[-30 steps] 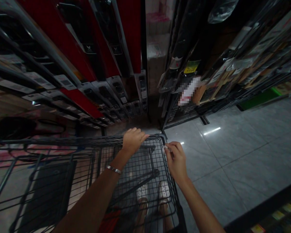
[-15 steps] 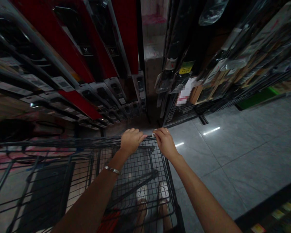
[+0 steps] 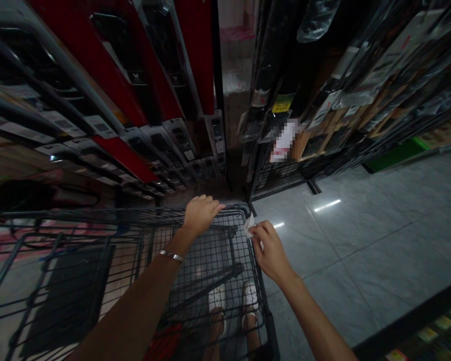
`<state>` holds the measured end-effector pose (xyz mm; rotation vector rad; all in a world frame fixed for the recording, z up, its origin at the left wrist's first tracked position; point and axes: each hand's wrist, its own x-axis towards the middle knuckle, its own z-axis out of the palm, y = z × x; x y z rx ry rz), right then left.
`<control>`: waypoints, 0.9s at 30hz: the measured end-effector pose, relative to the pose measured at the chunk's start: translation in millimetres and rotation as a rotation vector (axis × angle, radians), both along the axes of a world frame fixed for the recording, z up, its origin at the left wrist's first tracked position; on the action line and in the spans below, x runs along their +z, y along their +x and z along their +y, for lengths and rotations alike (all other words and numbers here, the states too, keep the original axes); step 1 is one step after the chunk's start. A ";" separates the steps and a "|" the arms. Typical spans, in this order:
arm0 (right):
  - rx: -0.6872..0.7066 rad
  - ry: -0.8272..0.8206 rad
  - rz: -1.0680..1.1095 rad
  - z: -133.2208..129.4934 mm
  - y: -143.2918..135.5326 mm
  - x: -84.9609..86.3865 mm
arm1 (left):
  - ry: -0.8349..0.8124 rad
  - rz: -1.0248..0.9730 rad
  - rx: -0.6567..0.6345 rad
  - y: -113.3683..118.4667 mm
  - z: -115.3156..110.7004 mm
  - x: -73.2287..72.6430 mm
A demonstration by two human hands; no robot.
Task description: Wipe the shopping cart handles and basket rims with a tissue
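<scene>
A black wire shopping cart [image 3: 244, 265] stands close in front of me. My left hand [image 3: 201, 214], below a wrist with a metal bracelet [image 3: 172, 255], is closed over the cart's far rim. My right hand [image 3: 267, 248] is just outside the cart's right side, pinching a crumpled white tissue [image 3: 249, 226] between thumb and fingers. The tissue overlaps the cart's far right corner in view; whether it touches the wire I cannot tell. Through the mesh show two white perforated shoes [image 3: 250, 296].
Packaged goods on a red-backed rack [image 3: 199, 55] rise beyond the cart on the left. Hanging plastic-wrapped goods [image 3: 270, 75] fill a black rack on the right. Grey tiled floor [image 3: 346, 225] lies to the right, with a green panel [image 3: 398, 154] beyond. A dark shelf edge [image 3: 409, 321] is at lower right.
My right hand has come off the cart's rim, moving right and toward me, and more of the white tissue shows in it. My left hand stays on the rim.
</scene>
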<state>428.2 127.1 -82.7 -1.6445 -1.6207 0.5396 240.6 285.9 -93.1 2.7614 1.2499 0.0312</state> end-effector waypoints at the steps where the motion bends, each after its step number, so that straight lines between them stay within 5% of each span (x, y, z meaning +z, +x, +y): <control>1: 0.000 -0.015 0.005 -5.7 -2.1 1.6 | 0.000 0.003 0.001 0.1 -0.2 0.4; 8: -0.098 -0.054 0.040 -22.6 -7.3 17.0 | 0.009 0.013 -0.005 -0.1 -0.6 1.2; 13: -0.180 0.061 0.035 25.4 -2.8 27.3 | 0.008 0.010 -0.002 0.8 1.0 -0.2; 18: -0.065 0.019 0.005 70.3 -8.6 11.4 | -0.004 0.014 0.018 2.1 2.0 -1.3; 27: -0.121 -0.095 0.039 32.0 -7.9 4.7 | -0.012 0.029 0.016 2.4 -0.3 0.4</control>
